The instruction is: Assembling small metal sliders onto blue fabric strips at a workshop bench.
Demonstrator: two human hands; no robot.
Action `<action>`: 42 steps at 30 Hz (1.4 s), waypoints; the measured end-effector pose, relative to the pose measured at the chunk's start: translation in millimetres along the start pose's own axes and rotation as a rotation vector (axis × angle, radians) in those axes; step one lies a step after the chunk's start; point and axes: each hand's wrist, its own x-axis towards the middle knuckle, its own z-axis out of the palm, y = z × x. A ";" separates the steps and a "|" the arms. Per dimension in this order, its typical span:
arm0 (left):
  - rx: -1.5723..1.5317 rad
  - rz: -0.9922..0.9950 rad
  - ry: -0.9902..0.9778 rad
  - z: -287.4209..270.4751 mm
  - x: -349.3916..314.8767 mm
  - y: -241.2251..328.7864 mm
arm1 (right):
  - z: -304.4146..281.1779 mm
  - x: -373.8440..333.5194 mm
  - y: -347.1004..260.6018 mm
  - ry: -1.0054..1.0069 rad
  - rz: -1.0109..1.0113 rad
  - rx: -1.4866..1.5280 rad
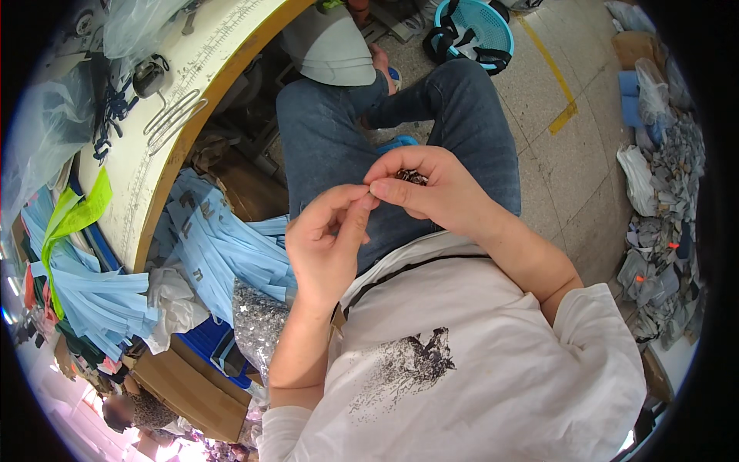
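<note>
Above my lap, my left hand [327,242] and my right hand [435,192] meet at the fingertips. The left is closed in a pinch, thumb against forefinger; whatever sits between them is too small to make out. Curled fingers of the right hand hold a small clump of dark, shiny brownish pieces [411,177], perhaps metal, partly hidden in the palm. Its thumb and forefinger also pinch together, touching the left fingertips. Under both hands are my legs in blue jeans [477,131].
A curved white table [231,46] at left bears bent wire [173,123], scissors-like dark tools and plastic bags. Light blue fabric strips [223,239] hang beside it, near a cardboard box [188,389]. A turquoise basket [481,31] stands ahead; grey scraps [670,200] pile up at right.
</note>
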 end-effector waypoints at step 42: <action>-0.247 -0.015 -0.039 3.3 -2.1 0.7 | -0.1 -1.1 10.3 0.036 -0.367 -0.150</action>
